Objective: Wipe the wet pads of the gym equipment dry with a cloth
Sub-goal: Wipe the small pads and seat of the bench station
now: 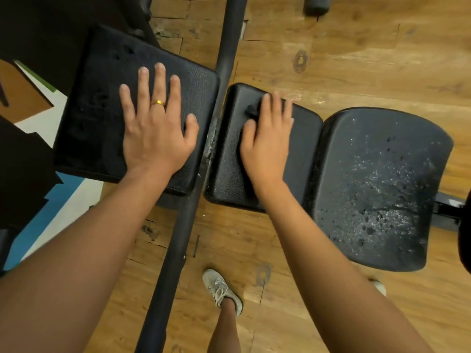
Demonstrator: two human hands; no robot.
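**Desk:** What are the hands doing?

**Photographer:** Both lie spread and flat. The left hand [155,133] rests palm-down on the large pad [96,110], holding nothing. The right hand [267,146] presses with straight fingers on the small pad [303,149]. A dark bunched lump, probably the cloth [251,110], pokes out between its thumb and forefinger. That hand is blurred, so I cannot tell whether the thumb pinches it.

**Desk:** And where is the wet?

**Photographer:** Mostly on the seat pad [382,187], which is speckled with drops. It is the last of three pads in a row running left to right, and it sits just beside the small pad, on the right hand's outer side. Its long axis runs away from the person, across the row.

**Desk:** So which hand is closer?

**Photographer:** The right, clearly. The left is well apart, beyond the dark bar [224,59] that crosses between the large and small pads. In my judgement the next stroke is a slide to the right over the seam, then passes along the seat's length.

**Desk:** Anything else damp?

**Photographer:** Drops also show on the large pad's far left part.
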